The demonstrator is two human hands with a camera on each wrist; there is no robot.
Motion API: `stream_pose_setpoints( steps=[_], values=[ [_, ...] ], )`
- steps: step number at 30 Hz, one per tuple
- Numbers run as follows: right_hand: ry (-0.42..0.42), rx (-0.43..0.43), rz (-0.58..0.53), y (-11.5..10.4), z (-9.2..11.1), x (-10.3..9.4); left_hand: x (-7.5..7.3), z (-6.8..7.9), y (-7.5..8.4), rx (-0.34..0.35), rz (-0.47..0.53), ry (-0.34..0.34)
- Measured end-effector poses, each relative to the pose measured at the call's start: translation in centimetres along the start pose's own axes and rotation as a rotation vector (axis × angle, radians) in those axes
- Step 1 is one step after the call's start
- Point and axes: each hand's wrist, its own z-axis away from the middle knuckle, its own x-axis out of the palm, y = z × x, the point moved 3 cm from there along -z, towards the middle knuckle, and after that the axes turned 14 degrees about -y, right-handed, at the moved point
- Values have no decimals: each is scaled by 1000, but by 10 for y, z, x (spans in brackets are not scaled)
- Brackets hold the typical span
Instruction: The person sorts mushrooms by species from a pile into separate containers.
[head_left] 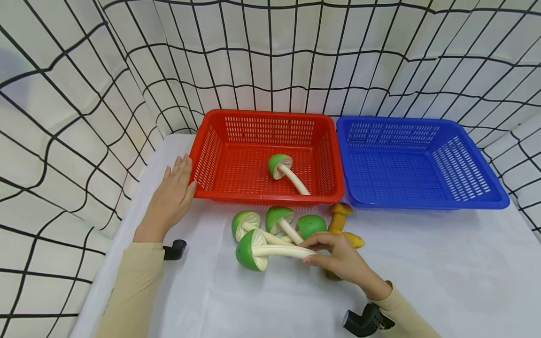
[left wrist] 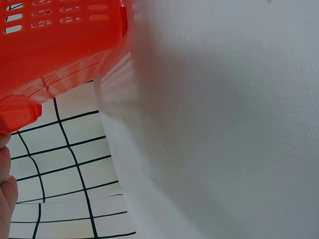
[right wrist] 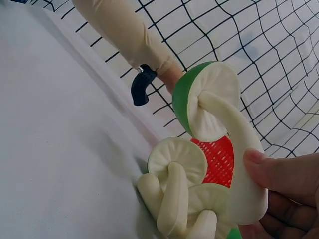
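My right hand pinches a green-capped toy mushroom by the end of its white stem, thumb on one side and fingers on the other. Its cap points left in the head view, above the pile. Behind it lie several more green-capped mushrooms in front of the red basket. My left hand rests with straight fingers against the left side of that basket; only some fingers show in the left wrist view. Inside the basket lies one green-capped mushroom, stem toward the front right.
A blue basket stands right of the red one. Close to my right hand lie a brown-capped yellow mushroom and a yellow piece. Black netting over white cloth walls in the back and sides of the white table.
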Motion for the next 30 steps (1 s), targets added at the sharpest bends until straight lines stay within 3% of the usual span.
stream_pose_setpoints(
  steps=[19, 30],
  values=[
    [58, 71, -62, -10, -7, -16, -1, 2, -2, 2, 12, 2],
    [83, 18, -33, -17, -9, -27, 0, -1, 0, 8, 5, 1]
  ],
)
